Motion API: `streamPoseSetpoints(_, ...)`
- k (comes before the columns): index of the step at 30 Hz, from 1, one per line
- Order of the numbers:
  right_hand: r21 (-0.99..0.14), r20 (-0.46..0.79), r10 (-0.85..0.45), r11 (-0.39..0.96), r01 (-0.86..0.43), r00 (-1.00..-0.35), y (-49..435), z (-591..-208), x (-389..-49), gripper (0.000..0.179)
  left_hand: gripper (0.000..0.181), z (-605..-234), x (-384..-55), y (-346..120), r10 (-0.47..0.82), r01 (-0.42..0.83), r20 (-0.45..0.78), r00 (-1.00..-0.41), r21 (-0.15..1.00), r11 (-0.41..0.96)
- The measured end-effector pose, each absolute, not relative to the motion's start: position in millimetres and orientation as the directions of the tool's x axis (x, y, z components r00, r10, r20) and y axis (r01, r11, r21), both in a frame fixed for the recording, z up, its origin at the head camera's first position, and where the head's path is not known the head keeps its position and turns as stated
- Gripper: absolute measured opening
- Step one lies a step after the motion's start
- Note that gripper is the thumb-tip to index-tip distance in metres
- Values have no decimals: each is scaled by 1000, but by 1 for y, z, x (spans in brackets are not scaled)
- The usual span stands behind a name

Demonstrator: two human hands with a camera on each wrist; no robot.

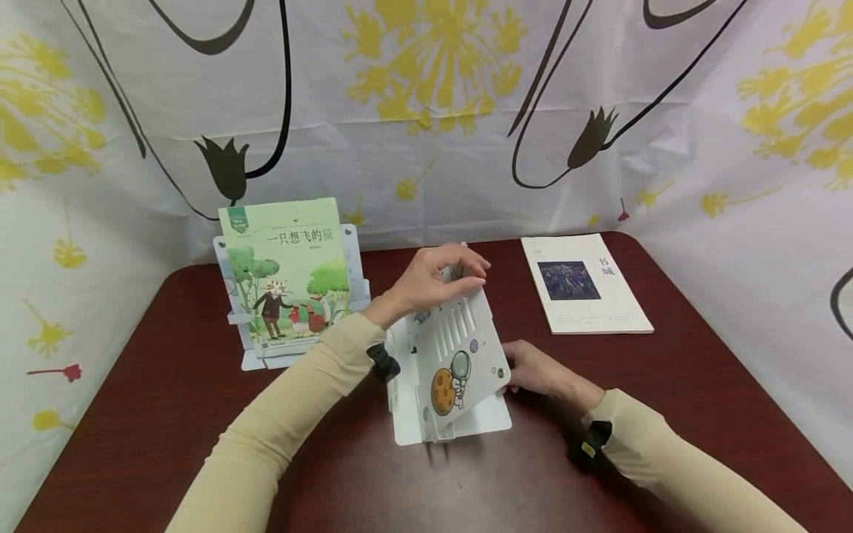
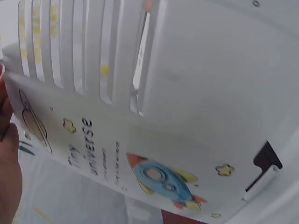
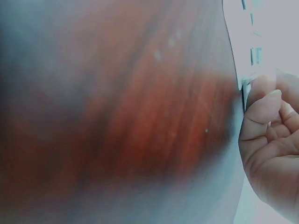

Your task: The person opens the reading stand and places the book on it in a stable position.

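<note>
A white metal book stand (image 1: 476, 340) with cartoon space pictures stands at the table's middle, its slotted back panel tilted up from a flat base (image 1: 489, 418). At the panel's upper edge, my left hand (image 1: 433, 275) grips it between thumb and fingers. The left wrist view shows the slotted panel (image 2: 196, 70) up close, with part of the left hand (image 2: 9, 158) at its edge. My right hand (image 1: 536, 368) holds the stand's right side low down. Curled fingers and thumb of that right hand (image 3: 273, 140) meet the stand's edge in the right wrist view.
Behind on the left, a green picture book (image 1: 293, 274) leans on another book stand (image 1: 355, 259). A white book (image 1: 586, 285) lies flat at the back right of the dark red table (image 1: 200, 444). Patterned white cloth (image 1: 440, 185) hangs behind the table.
</note>
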State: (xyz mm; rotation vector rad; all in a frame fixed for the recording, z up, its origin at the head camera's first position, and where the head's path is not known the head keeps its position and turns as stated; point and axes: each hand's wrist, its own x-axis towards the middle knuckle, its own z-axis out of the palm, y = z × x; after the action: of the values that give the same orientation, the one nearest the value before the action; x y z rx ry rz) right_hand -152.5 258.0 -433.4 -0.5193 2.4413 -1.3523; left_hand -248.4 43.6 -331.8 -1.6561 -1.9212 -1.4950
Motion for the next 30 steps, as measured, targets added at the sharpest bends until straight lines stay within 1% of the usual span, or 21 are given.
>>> streamPoseSetpoints(3,-853,-60,-408,495,-165,-911,260,-431,-142,15,15,-344,-262,38,591,766,647,-482,638,-74)
streamPoseSetpoints(6,-877,-25,-356,456,-150,-934,260,-428,-127,13,25,-350,-270,28,560,656,526,-640,754,41)
streamPoseSetpoints(7,-884,-4,-343,441,-157,-939,259,-426,-121,11,29,-351,-272,25,549,619,480,-684,780,90)
streamPoseSetpoints(8,-891,20,-334,421,-169,-942,257,-425,-115,10,32,-353,-274,22,541,582,432,-722,801,138)
streamPoseSetpoints(10,-909,77,-325,365,-201,-942,252,-422,-103,11,38,-356,-276,16,532,522,348,-772,825,218)
streamPoseSetpoints(13,-926,166,-324,275,-260,-932,240,-418,-88,13,41,-362,-278,10,533,474,262,-804,824,310)
streamPoseSetpoints(15,-932,209,-321,220,-288,-924,231,-416,-81,16,42,-366,-278,8,538,462,228,-812,815,351)
streamPoseSetpoints(18,-932,252,-309,179,-316,-917,218,-412,-75,23,44,-371,-279,7,548,453,195,-813,804,385)
streamPoseSetpoints(23,-916,291,-271,199,-349,-918,204,-407,-73,34,45,-376,-279,6,555,432,151,-818,798,420)
streamPoseSetpoints(26,-897,311,-252,239,-371,-916,201,-405,-73,35,42,-379,-279,5,560,429,140,-816,796,426)
streamPoseSetpoints(30,-870,341,-223,292,-397,-913,201,-406,-72,32,36,-383,-278,5,573,457,159,-804,782,424)
